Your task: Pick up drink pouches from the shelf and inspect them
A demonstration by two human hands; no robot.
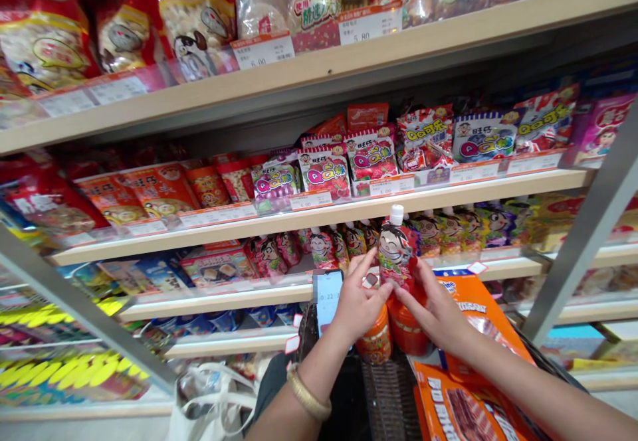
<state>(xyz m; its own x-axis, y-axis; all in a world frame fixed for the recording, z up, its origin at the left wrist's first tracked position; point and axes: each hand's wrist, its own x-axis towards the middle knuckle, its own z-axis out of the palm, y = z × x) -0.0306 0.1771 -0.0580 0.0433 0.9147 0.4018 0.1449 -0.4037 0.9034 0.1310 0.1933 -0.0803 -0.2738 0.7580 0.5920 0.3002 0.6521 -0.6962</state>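
A red spout pouch (pixel 396 252) with a white cap and a cartoon face stands upright between my two hands, in front of the shelves. My left hand (pixel 356 298) grips its left edge, thumb low on the front. On the opposite side, my right hand (pixel 438 311) pinches the lower right edge with thumb and fingers. Just beneath are an orange-red jar (pixel 376 341) and a larger red container (pixel 409 328), both partly covered by my hands. A lit phone (pixel 326 295) is left of my left hand, its lower part behind my wrist.
Orange snack packets (pixel 466 404) lie with the jars in a dark wicker basket (pixel 386 398). More spout pouches (pixel 321 248) line the shelf behind. Gummy bags (pixel 371 152) fill the shelf above. A white bag (pixel 212 401) is at lower left; a metal post (pixel 573 228) slants at right.
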